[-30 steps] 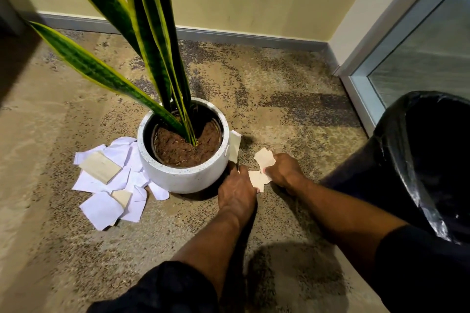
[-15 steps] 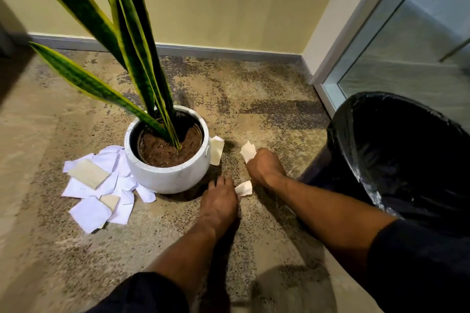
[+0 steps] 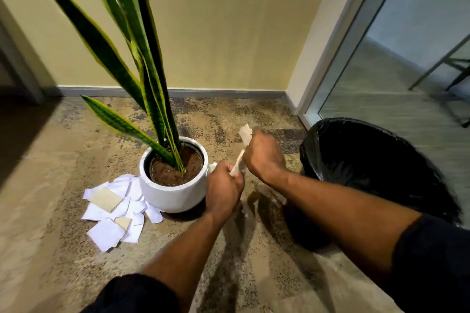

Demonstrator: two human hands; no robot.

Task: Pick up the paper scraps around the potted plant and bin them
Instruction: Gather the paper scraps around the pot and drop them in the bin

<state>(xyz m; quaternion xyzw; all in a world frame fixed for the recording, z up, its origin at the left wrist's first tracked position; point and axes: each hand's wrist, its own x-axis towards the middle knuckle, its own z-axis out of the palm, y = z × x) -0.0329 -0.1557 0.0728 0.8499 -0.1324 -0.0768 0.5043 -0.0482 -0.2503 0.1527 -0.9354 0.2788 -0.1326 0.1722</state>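
Two dark sleeves frame the bottom of the view, both forearms reaching out over the mottled carpet floor (image 3: 63, 262). The left hand (image 3: 223, 189) is raised just right of the white pot (image 3: 173, 195), its fingers curled and pinching the lower end of a beige strip (image 3: 238, 162). The right hand (image 3: 264, 156) is just beyond it, fingers closed round a beige scrap (image 3: 245, 133) that sticks up above the knuckles; blur hides whether it also holds the strip. A small white scrap (image 3: 213, 165) shows between the pot and the left hand. A pile of scraps (image 3: 112, 234), white and beige, lies on the floor against the pot's left side. The black-lined bin (image 3: 315, 145) stands to the right, near the right forearm, mouth open. Tall leaves (image 3: 153, 79) rise from the pot. Behind are the yellow wall (image 3: 229, 33) and a glass door (image 3: 381, 71).
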